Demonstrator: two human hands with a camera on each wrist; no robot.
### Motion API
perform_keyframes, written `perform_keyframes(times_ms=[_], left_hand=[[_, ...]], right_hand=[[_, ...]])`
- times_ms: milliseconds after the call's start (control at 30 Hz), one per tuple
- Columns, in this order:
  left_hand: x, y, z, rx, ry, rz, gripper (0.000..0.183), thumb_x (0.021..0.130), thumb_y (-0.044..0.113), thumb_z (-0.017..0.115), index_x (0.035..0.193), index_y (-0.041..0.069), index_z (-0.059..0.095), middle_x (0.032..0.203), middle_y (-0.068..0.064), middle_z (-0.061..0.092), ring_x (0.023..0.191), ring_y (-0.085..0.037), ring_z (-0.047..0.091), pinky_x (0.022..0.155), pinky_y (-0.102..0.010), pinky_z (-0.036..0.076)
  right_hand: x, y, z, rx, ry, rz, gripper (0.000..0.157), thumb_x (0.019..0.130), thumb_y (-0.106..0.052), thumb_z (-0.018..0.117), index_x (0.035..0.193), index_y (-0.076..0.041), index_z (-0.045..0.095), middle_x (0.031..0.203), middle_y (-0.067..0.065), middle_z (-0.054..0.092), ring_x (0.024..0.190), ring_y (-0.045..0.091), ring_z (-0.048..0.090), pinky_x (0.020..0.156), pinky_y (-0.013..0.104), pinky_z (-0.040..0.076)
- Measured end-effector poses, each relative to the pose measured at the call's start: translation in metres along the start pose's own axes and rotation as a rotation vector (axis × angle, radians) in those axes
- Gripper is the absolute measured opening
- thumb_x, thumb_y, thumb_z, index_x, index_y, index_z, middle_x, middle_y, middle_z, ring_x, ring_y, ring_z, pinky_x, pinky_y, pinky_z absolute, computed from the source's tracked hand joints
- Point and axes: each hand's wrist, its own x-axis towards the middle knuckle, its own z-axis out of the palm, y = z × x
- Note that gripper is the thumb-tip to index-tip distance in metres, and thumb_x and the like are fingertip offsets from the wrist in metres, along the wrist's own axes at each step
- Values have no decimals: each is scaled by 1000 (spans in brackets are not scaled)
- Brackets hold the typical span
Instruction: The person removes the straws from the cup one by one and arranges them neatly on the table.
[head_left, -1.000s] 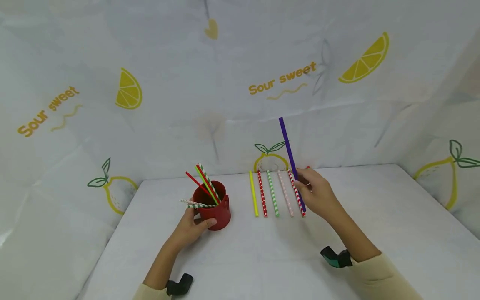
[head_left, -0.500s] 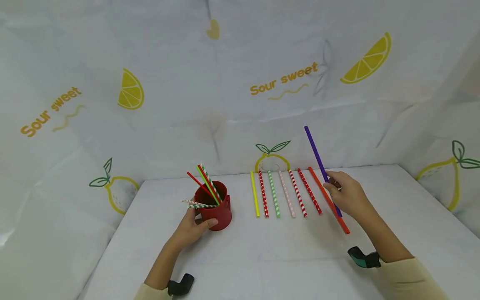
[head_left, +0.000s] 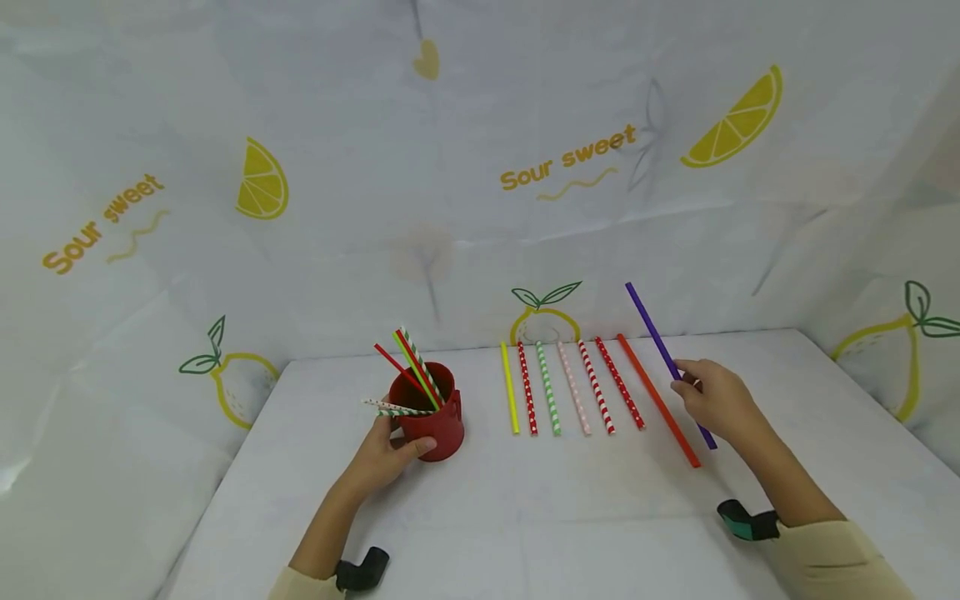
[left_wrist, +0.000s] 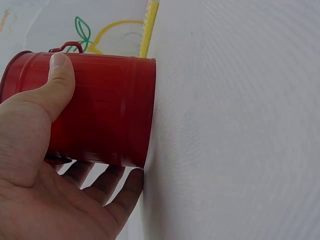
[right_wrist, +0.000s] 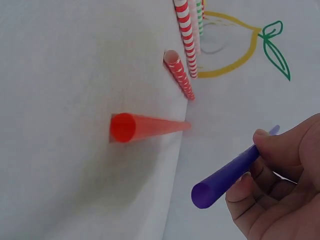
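My left hand [head_left: 386, 458] grips a small red metal bucket [head_left: 442, 432], thumb on its near side and fingers round the other, as the left wrist view shows. Several straws [head_left: 415, 367] lean in the bucket, red, green and striped. On the right, my right hand [head_left: 718, 400] pinches a purple straw [head_left: 652, 329] near its middle, tilted with its top leaning left. An orange-red straw [head_left: 660, 402] lies on the table just left of that hand. In the right wrist view the purple straw [right_wrist: 225, 177] sits between thumb and fingers, apart from the orange-red one [right_wrist: 150, 126].
To the right of the bucket, straws lie in a row: yellow [head_left: 509, 388], red dotted [head_left: 527, 388], green striped [head_left: 548, 388], pink [head_left: 573, 388], red striped [head_left: 596, 387] and another red dotted straw [head_left: 620, 383]. A white lemon-print backdrop [head_left: 450, 208] rises behind the white table [head_left: 570, 517].
My right hand has carried the purple straw rightward past the row, uncovering the red dotted and orange-red straws, and lowered it somewhat. The left hand and bucket stay put.
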Motion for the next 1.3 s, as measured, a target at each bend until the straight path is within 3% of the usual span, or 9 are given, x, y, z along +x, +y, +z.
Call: perform_keyframes(times_ms=[267, 500, 800, 1000, 1100, 1300], left_hand=[[0, 0, 1, -14, 4, 15, 89, 86, 19, 81, 156, 19, 26, 148, -6, 44, 134, -33, 44, 99, -47, 50], [1, 0, 3, -18, 24, 17, 89, 86, 9, 79, 156, 12, 25, 148, -12, 43, 133, -38, 43, 99, -53, 49], [0, 3, 0, -24, 0, 26, 88, 86, 16, 81, 155, 19, 26, 148, -6, 43, 134, -34, 43, 100, -49, 49], [0, 4, 1, -30, 6, 25, 87, 86, 13, 80, 155, 17, 26, 149, -7, 43, 134, -35, 43, 100, -51, 49], [-1, 9, 2, -23, 14, 9, 88, 86, 9, 79, 155, 15, 26, 149, -10, 43, 134, -37, 43, 100, -53, 48], [-10, 37, 0, -21, 2, -6, 85, 87, 6, 78, 154, 6, 26, 148, -15, 43, 133, -40, 43, 101, -54, 48]], right_hand=[[-3, 17, -4, -46, -96, 97, 45, 94, -4, 65, 131, 17, 51, 101, 29, 62, 86, 39, 59, 66, 44, 58], [-7, 29, -10, -93, -132, 124, 43, 92, -2, 66, 126, 20, 52, 89, 24, 61, 75, 31, 55, 60, 38, 53], [-3, 39, -7, -124, -197, 188, 42, 91, -2, 67, 123, 21, 53, 85, 22, 58, 72, 30, 54, 59, 37, 51], [1, 40, -4, -138, -220, 198, 40, 91, -1, 65, 122, 22, 53, 86, 24, 59, 73, 30, 56, 61, 41, 52], [3, 41, -3, -141, -235, 198, 39, 91, -1, 64, 121, 22, 54, 89, 26, 59, 74, 32, 57, 63, 42, 54], [6, 41, 0, -152, -257, 188, 33, 92, -1, 63, 116, 21, 56, 93, 30, 60, 77, 34, 60, 66, 47, 56]])
